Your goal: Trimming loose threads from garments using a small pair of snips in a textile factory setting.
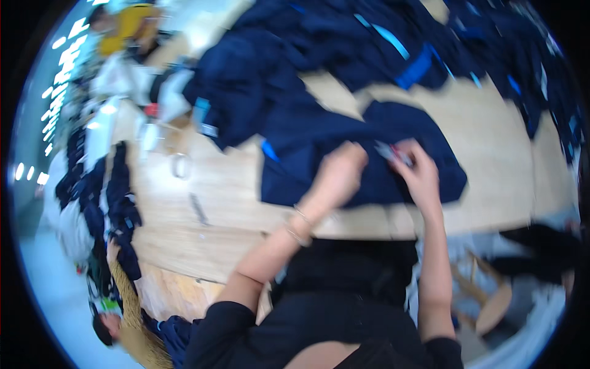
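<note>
A navy garment [289, 141] lies spread over the pale wooden table in front of me, its near edge close to the table's front edge. My left hand [343, 172] is closed, its fingers curled together on the cloth, and appears to pinch it; blur hides the exact grip. A bracelet circles that wrist. In my right hand [421, 175] is a small pair of thread snips [386, 152], with pale metal blades and a bit of red by the fingers. The blades point left toward my left hand, just over the garment. A bright blue tab [269, 150] shows near the garment's left side.
More navy garments [344, 43] with blue strips are heaped across the table's far side and right. Scissors [179, 166] and a dark narrow strip [198, 209] lie on the table [227, 215] at left. A person [132, 320] reaches toward clothes at lower left; a wooden stool [491, 307] stands lower right.
</note>
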Action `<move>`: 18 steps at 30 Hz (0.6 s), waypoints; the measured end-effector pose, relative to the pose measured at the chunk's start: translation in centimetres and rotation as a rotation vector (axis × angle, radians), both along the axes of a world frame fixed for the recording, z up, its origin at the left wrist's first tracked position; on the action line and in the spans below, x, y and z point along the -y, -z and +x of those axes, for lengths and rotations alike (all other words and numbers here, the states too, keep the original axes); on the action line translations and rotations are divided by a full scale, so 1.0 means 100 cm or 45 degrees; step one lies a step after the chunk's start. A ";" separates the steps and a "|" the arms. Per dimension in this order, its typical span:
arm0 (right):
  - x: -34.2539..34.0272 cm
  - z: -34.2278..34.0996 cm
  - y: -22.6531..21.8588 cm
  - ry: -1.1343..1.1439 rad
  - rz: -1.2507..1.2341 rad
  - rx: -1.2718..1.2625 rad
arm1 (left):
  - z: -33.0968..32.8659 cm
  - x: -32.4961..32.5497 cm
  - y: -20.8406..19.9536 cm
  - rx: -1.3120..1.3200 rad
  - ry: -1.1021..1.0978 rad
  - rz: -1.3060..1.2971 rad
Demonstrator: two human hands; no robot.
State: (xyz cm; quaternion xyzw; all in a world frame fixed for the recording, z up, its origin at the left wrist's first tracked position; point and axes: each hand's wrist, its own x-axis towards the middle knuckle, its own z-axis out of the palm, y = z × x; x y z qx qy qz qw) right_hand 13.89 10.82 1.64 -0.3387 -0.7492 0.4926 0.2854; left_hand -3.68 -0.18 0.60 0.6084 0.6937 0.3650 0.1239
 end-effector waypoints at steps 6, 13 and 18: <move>0.012 0.018 -0.001 0.164 -0.117 0.030 | 0.016 -0.002 0.010 0.039 0.247 0.287; 0.006 0.011 0.002 0.183 -0.081 0.015 | 0.012 -0.002 0.028 0.006 0.112 0.273; 0.015 0.024 -0.013 0.220 -0.039 0.132 | 0.017 -0.003 0.029 0.203 0.093 0.208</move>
